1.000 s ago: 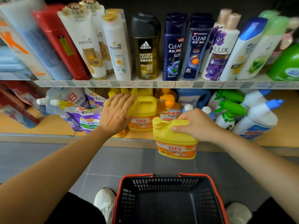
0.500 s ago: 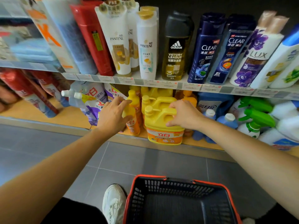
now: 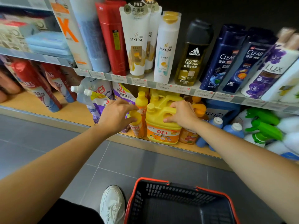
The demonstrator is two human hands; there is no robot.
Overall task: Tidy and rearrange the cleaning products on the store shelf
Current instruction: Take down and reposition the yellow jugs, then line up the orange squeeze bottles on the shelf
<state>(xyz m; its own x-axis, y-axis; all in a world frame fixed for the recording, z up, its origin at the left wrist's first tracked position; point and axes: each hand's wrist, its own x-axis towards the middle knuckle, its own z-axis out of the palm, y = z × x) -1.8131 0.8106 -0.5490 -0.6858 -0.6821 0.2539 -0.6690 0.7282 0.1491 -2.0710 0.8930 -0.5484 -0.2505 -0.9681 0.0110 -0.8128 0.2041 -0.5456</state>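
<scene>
- Head view. Yellow jug [image 3: 163, 126] stood at the front edge of the lower shelf [image 3: 64, 110], upright, orange label facing out.
- Right hand [image 3: 182, 115] was on top of the jug, fingers curled round its handle, thumb on the near side.
- Left hand [image 3: 114, 117] was just left of the jug, with fingers above and thumb below, pinching the top of a small yellow bottle [image 3: 137, 126]. That bottle stood touching or nearly touching the jug's left side; cannot tell which.
- A taller yellow bottle [image 3: 141, 102] stood behind it, left of the jug's spout.
- Purple pouches [image 3: 100, 101] leaned left of the jug, and red packs [image 3: 35, 84] stood farther left.
- An orange bottle [image 3: 188, 136] stood just right of the jug, partly under the right wrist. Blue bottles [image 3: 234, 130] came next, then green sprayers [image 3: 265, 126], which were blurred.
- On the shelf above the jug stood a Pantene tube [image 3: 136, 44], an Adidas bottle [image 3: 192, 59] and Clear bottles [image 3: 221, 62].
- Below the jug, on the grey floor, sat a black basket [image 3: 182, 199] with a red rim. A white shoe [image 3: 112, 206] was to the basket's left.
</scene>
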